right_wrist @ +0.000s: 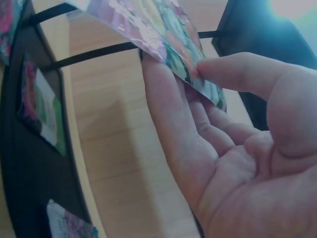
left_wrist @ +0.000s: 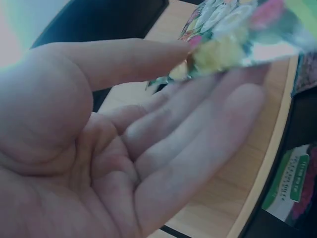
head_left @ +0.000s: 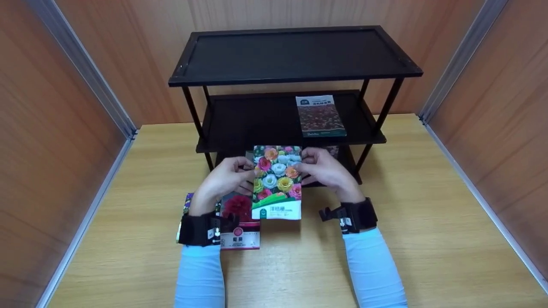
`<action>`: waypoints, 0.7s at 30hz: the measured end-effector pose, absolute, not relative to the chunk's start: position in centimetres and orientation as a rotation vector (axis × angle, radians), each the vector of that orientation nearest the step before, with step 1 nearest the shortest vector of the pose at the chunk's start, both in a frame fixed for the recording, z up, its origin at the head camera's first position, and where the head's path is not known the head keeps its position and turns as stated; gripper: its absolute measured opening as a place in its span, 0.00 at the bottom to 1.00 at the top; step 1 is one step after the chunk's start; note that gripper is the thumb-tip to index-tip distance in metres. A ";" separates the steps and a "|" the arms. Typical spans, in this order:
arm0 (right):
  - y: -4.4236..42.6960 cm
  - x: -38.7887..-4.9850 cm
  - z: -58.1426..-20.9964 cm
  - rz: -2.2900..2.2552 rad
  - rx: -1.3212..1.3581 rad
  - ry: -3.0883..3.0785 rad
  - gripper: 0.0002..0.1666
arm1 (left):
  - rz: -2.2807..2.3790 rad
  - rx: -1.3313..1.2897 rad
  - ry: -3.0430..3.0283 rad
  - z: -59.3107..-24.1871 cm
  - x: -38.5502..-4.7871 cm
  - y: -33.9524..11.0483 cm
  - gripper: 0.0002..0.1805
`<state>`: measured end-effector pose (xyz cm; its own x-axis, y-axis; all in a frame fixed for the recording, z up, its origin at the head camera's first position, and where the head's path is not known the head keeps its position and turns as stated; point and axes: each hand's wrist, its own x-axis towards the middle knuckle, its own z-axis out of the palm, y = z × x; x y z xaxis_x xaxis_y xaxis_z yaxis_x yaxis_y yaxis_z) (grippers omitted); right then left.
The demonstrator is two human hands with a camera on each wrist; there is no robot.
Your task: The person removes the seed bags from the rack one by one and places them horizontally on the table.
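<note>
A flower seed packet (head_left: 277,182) with colourful blooms and a white lower band is held up in front of the black shelf. My left hand (head_left: 227,179) pinches its left edge between thumb and fingers. On the opposite edge, my right hand (head_left: 327,171) pinches it the same way. The left wrist view shows the left thumb on the printed face of the packet (left_wrist: 223,49), fingers behind. In the right wrist view the packet (right_wrist: 153,34) is likewise between thumb and fingers. Below the left hand, a red-flower packet (head_left: 239,231) lies on the table, partly covered.
A three-tier black shelf (head_left: 287,55) stands at the back. On its middle tier lies a seed packet (head_left: 322,116), right of centre. Partly hidden packets lie on the bottom tier. Another packet's edge (head_left: 188,203) shows beside the left wrist. Wooden panels (head_left: 55,128) enclose the table.
</note>
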<state>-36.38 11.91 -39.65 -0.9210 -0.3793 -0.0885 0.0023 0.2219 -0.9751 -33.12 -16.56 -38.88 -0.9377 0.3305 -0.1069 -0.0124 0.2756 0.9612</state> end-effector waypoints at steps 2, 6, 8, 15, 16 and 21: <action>12.0 -36.5 -40.0 -1.716 -0.343 2.207 0.11 | 1.715 0.297 2.262 -39.2 -33.4 -16.5 0.11; 11.8 -36.7 -40.5 -1.666 -0.295 2.215 0.12 | 1.710 0.295 2.273 -39.9 -33.8 -16.4 0.11; 11.6 -36.7 -40.7 -1.668 -0.270 2.214 0.15 | 1.694 0.270 2.263 -40.1 -33.8 -16.5 0.10; 11.3 -37.2 -41.3 -1.634 -0.166 2.274 0.20 | 1.665 0.221 2.278 -41.1 -34.4 -16.1 0.10; 11.3 -37.3 -41.3 -1.628 -0.152 2.274 0.19 | 1.671 0.214 2.285 -41.2 -34.5 -16.1 0.10; 11.3 -37.4 -41.7 -1.642 -0.162 2.282 0.16 | 1.646 0.147 2.329 -41.5 -34.7 -15.8 0.09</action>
